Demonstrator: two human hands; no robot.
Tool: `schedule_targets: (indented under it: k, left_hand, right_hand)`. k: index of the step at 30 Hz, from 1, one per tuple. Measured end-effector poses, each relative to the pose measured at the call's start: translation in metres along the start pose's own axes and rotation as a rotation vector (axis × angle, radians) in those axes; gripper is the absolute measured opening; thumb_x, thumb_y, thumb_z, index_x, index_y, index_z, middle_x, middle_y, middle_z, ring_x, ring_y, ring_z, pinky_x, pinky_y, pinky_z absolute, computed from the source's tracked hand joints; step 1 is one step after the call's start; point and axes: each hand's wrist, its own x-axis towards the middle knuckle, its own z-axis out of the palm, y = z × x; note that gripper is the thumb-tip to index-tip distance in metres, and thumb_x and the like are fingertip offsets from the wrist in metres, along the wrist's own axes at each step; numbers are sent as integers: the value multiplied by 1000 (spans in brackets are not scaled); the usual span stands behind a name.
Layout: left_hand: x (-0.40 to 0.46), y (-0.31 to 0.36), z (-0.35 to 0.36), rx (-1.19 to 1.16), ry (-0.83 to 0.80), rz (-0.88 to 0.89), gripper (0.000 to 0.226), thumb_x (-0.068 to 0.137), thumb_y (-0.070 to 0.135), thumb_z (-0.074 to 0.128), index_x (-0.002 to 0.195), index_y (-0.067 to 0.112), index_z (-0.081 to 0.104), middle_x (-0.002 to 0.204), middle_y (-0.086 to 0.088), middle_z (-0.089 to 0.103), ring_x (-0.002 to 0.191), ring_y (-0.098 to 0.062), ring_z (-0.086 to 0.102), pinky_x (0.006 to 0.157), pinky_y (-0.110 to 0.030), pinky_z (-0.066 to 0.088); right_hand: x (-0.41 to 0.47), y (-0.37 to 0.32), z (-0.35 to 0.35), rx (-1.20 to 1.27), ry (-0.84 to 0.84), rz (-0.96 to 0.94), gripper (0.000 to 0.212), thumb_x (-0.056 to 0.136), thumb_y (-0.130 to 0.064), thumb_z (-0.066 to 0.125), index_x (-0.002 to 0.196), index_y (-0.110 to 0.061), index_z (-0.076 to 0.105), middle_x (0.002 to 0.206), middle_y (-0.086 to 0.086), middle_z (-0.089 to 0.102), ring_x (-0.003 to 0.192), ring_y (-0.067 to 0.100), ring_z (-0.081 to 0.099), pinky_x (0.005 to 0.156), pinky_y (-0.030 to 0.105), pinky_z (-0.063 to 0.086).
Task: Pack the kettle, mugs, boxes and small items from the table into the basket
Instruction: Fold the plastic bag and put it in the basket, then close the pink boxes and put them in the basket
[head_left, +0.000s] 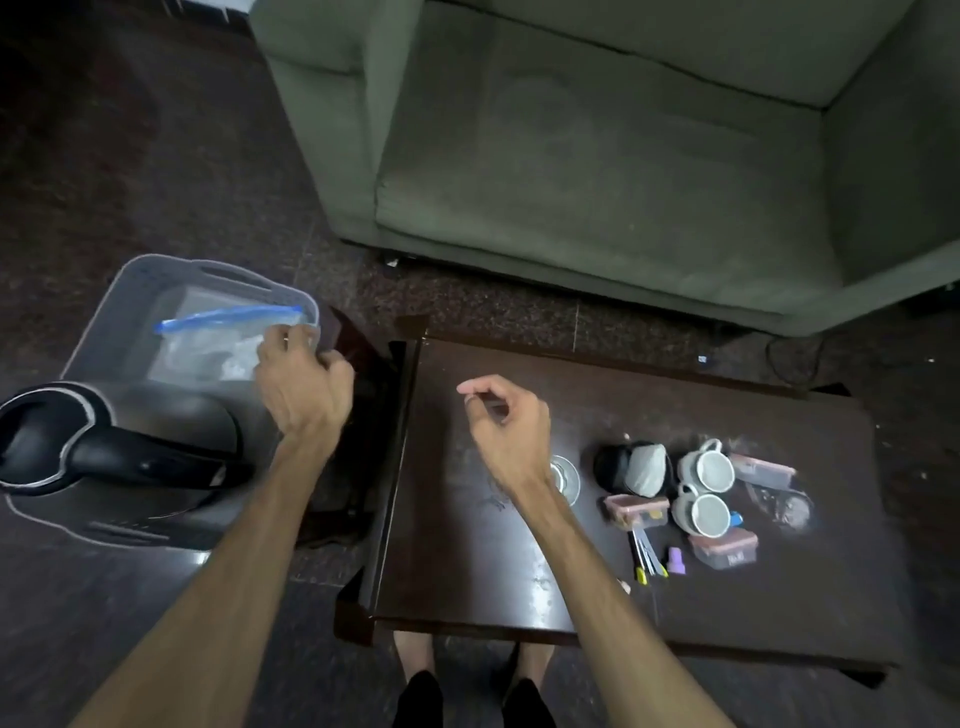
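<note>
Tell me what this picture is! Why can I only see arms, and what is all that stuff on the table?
The camera sits on a person's head and looks down, so you see only their arms and feet. No machine here, just two bare hands. The left hand is over a grey basket on the floor and has its grip on a clear zip bag with a blue strip. A black kettle is already in the basket. The right hand hovers over the dark table, fingers curled, holding nothing I can see. On the table wait two white mugs, small plastic boxes, a glass, a dark pouch and some pens. Behind is a green sofa.
</note>
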Motion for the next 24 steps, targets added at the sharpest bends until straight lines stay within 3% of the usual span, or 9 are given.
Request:
schedule_targets:
  k: [5,8,15,19,22,24]
  left_hand:
    - [-74,59,23,-133,-201,96,18,85,11,64,96,14,77,100,-9,69,97,-34,67,89,-42,53]
    - [-123,95,41,-138,-351,170,16,86,17,66,97,20,77,100,-1,69,96,-28,68,87,-39,55]
    - [-218,136,64,-83,-515,245,41,80,20,75,121,15,70,126,-1,64,118,-26,59,106,-42,48]
    - [-258,140,74,6,-507,217,50,75,18,78,124,15,68,127,-3,62,117,-30,59,103,-47,50]
    - [-274,142,84,81,-502,183,67,73,22,84,135,12,60,138,-6,58,128,-30,55,104,-47,49]
    - [-278,145,91,154,-516,168,81,72,27,88,142,10,52,149,-8,50,140,-30,47,108,-50,48]
  right_hand:
    - [-12,22,-50,114,78,74,21,94,-13,66,92,-28,80,89,-14,80,83,1,73,74,12,53]
    - [-19,44,-85,154,137,114,20,94,-11,67,90,-25,81,89,-12,80,84,-1,73,75,12,53]
    - [-54,104,-167,184,258,221,18,93,-11,67,91,-23,81,89,-8,80,83,7,74,75,22,57]
    - [-76,142,-209,169,292,320,15,94,-7,68,89,-16,78,80,-9,76,73,-5,70,69,13,51]
    - [-87,174,-228,62,310,406,9,89,-18,71,85,-24,78,83,-11,78,82,4,72,82,33,59]
    - [-87,186,-238,43,322,449,3,87,-21,75,86,-23,76,83,-11,77,83,10,73,87,38,60]
